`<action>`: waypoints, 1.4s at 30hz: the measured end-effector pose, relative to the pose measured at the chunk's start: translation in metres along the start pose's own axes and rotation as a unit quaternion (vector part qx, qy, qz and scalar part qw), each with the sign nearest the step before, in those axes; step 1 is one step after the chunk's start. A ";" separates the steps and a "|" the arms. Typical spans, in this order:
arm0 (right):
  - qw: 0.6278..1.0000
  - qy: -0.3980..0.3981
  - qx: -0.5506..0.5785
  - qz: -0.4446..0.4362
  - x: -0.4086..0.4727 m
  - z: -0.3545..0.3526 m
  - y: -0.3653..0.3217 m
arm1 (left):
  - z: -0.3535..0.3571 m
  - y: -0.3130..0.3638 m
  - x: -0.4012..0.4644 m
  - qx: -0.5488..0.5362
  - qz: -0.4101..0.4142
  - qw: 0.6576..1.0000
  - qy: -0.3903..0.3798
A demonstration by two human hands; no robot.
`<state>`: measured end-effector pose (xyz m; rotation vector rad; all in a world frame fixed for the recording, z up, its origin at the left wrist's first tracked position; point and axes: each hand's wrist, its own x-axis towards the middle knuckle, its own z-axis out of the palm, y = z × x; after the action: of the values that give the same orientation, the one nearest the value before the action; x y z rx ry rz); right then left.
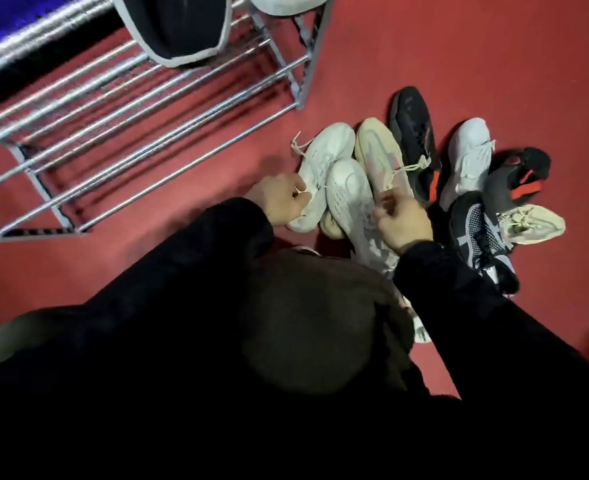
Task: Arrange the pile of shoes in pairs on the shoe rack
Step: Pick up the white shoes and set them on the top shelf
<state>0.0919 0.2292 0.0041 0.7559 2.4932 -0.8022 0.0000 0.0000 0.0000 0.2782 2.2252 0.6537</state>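
Observation:
A pile of several shoes lies on the red floor to the right of a metal shoe rack. My left hand grips the side of a white sneaker at the pile's left edge. My right hand curls its fingers on a cream and pink sneaker, near its lace. Between the two hands lies a pale grey sneaker. Further right are a black sneaker with a red patch, another white sneaker and a black and grey knit sneaker.
A black shoe with a white sole and a pale shoe sit on the rack's upper bars. The lower bars carry nothing. A dark red-striped shoe and a cream shoe lie at the pile's right. My knee fills the middle foreground.

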 end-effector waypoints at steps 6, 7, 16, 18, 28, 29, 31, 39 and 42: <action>0.993 0.010 -0.110 -0.027 0.013 0.048 0.035 | 0.050 -0.017 0.035 0.062 0.001 0.994 -0.090; 0.990 0.011 -0.135 -0.030 0.017 0.052 0.036 | 0.059 -0.019 0.034 0.060 0.006 0.995 -0.074; 0.994 0.051 -0.099 0.001 0.009 0.051 0.036 | 0.093 -0.031 -0.018 -0.010 0.011 1.000 0.022; 0.997 0.069 0.028 -0.005 0.006 0.038 0.037 | 0.096 -0.029 -0.021 -0.014 0.016 0.999 0.050; 0.781 -0.040 0.623 0.018 -0.027 -0.024 0.000 | 0.080 0.037 -0.055 -0.509 0.028 0.857 -0.073; 0.750 -0.067 0.657 0.035 -0.025 -0.026 0.000 | 0.076 0.042 -0.058 -0.546 0.022 0.835 -0.068; 0.699 -0.120 0.702 0.068 -0.021 -0.025 0.003 | 0.070 0.052 -0.064 -0.617 0.023 0.782 -0.081; 0.746 -0.118 0.652 0.068 -0.026 -0.008 0.024 | 0.077 0.040 -0.066 -0.657 -0.012 0.754 -0.011; 0.718 -0.013 0.688 0.103 -0.026 -0.004 0.056 | 0.066 0.017 -0.058 -0.621 -0.016 0.780 0.067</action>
<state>0.1448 0.2609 -0.0024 1.3345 1.2967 -2.5241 0.0881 0.0155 0.0086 -0.4990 1.4515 1.9622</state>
